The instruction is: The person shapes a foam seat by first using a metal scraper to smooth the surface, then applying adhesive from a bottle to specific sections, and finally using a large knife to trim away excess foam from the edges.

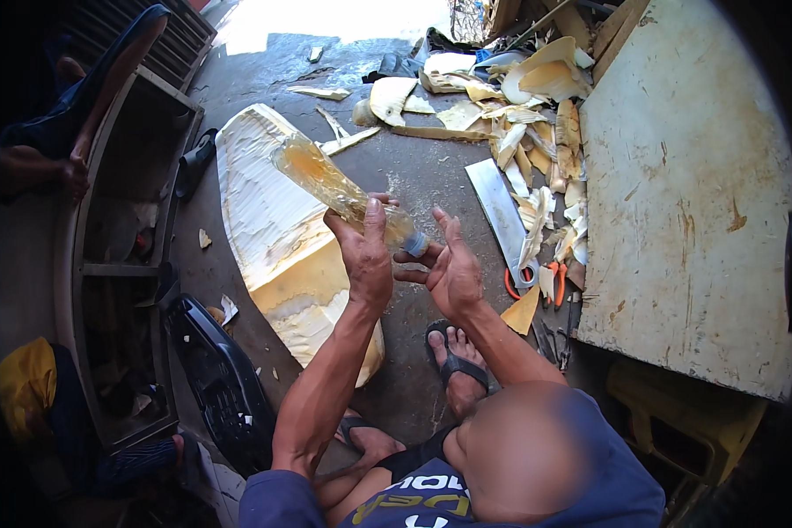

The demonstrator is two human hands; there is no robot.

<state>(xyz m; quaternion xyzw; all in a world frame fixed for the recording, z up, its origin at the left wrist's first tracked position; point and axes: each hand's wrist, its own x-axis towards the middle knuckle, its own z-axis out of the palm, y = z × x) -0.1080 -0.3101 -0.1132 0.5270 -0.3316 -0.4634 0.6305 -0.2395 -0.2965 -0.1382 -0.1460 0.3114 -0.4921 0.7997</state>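
A clear plastic bottle (333, 183) with amber, sticky-looking stuff inside lies tilted in my left hand (366, 257), its wide end pointing up and left. My left fingers are closed round it near the neck, partly hidden behind it. Beside the capped end, my right hand (456, 275) has its fingers apart and its palm turned toward the bottle. Whether a right fingertip touches the cap (416, 244) I cannot tell. Below and left of the bottle, a long cream foam pad (260, 220) with a ridged, yellowed surface lies on the floor.
Foam scraps (510, 132) are heaped at the far right. A wide metal blade (500, 211) and orange-handled pliers (554, 282) lie by the pale board (686, 194). At left are a black molded seat base (216, 378) and an open cabinet (123, 268); another person's hand (75, 179) rests above it.
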